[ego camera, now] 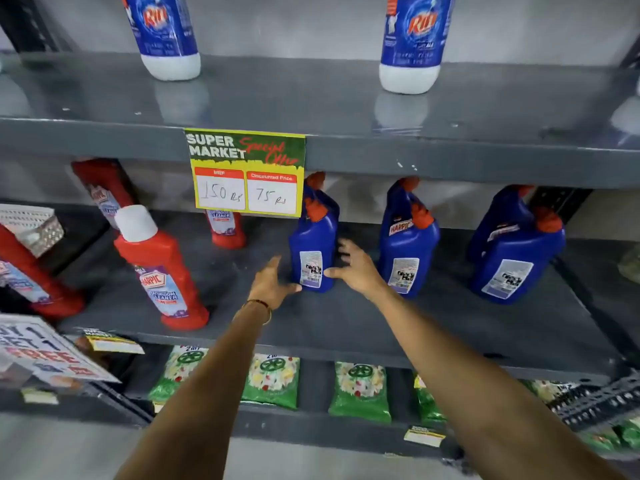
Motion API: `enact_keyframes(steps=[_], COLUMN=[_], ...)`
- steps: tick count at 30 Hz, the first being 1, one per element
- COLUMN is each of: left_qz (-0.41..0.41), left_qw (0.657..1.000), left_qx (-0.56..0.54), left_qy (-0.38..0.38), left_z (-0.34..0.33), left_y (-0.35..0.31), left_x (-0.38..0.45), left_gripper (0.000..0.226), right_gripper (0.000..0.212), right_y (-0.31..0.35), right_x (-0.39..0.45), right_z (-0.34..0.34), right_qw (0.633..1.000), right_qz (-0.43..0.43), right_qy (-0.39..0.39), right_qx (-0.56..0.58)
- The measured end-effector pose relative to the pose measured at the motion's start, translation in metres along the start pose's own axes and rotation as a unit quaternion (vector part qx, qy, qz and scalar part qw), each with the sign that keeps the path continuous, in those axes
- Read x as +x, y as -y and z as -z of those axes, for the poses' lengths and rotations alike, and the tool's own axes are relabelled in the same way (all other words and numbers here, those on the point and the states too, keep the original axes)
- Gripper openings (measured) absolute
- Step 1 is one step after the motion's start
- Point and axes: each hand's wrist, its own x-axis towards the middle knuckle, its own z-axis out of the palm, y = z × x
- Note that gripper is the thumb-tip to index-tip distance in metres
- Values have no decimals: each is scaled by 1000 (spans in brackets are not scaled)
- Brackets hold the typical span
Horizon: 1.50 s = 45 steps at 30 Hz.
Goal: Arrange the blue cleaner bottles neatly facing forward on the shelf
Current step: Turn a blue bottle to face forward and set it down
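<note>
Upright, blue bottle (312, 251), back label outward.

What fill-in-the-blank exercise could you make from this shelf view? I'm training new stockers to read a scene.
1. The left hand and right hand flank a ____ cleaner bottle.
2. That bottle's cap is ____.
3. The discounted price on the offer sign reads ____ Rs.
4. The packets on the shelf below are mostly ____.

Missing words: blue; orange; 75; green
</note>
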Motion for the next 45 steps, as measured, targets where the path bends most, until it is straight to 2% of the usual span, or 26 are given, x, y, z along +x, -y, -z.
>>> enact_keyframes(steps=[4, 9, 13, 18, 27, 31, 33, 36, 42, 45], left_qz=[4, -1, 8, -4, -77, -82, -79, -100, -147, -177], left_qw=[994, 990, 989, 989, 978, 979, 982, 985, 972, 969], left_qx=[-102, -129, -128, -142, -193, -186, -161, -59, 77, 90], left_qy=[28, 54, 66, 51, 18, -27, -66, -125, -168, -150], left_z=[-1, -5, -12, -13, -3, -5, -8, -12, -22, -16], left_y=[-2, -2, 0, 0, -3, -8, -11, -15, -20, -17], left_x=[17, 36, 42, 42, 29, 24, 21, 15, -3, -3], left_gripper=[81, 75, 69, 65, 56, 51, 52, 51, 46, 51], right_gripper=[77, 58, 53, 51, 53, 60, 61, 66, 96, 91], right_y=[-3, -12, -16, -14, 19, 27, 28, 26, 25, 26], right_x=[9, 18, 19, 19, 17, 13, 10, 8, 8, 5], right_z=[0, -5, -12, -11, 13, 17, 13, 3, -13, -13], right_qw=[1000, 999, 999, 998, 991, 992, 993, 994, 994, 992], right_qz=[-5, 1, -5, -3, -3, 11, 16, 5, 8, 25], right_qy=[20, 26, 26, 22, 108, 76, 59, 56, -23, -22], right_qx=[8, 40, 44, 55, 73, 104, 101, 91, 107, 125])
